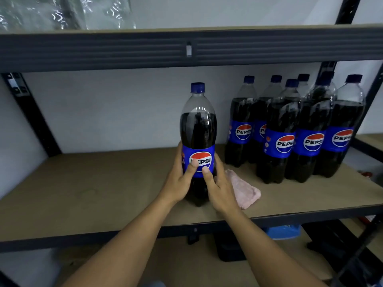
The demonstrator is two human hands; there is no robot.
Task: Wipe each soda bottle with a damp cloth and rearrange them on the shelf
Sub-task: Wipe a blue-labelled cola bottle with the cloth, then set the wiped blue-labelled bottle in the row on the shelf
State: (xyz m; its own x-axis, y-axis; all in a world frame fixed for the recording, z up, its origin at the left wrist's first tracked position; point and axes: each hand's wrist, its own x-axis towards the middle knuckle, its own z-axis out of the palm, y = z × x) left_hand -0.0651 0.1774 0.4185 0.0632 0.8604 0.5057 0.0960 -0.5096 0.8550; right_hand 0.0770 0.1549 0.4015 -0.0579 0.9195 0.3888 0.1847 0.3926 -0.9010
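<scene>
We look into a shelf [93,183] whose board runs the width of the view. At far left a dark post [27,108] slants up behind it. On the level above, at the top left corner, lies crinkled clear plastic [62,11], cut off by the edge, and we cannot tell what it wraps.

Near the board's front edge, about midway along, one bottle [198,129] stands upright with a blue cap and dark soda. Our left hand [178,179] holds its left side with the thumb laid across the label. Our right hand [219,189] grips the right side, its thumb beside the other. The remaining fingers curl behind the bottle and are out of sight. The two thumbs cover part of the logo, and the hands hide the lower body.

Just right of the bottle, a pink folded cloth [246,189] lies flat on the board, its near left end hidden by our right hand.

Toward the back right corner stands a tight cluster [290,131] of the same bottles. We count at least six caps, but the rear ones are screened by those in front.

At the right edge a small red thing [365,174] is too blurred to name. Below the board, a blue item [284,230] and dark shapes [228,247] stay indistinct.
</scene>
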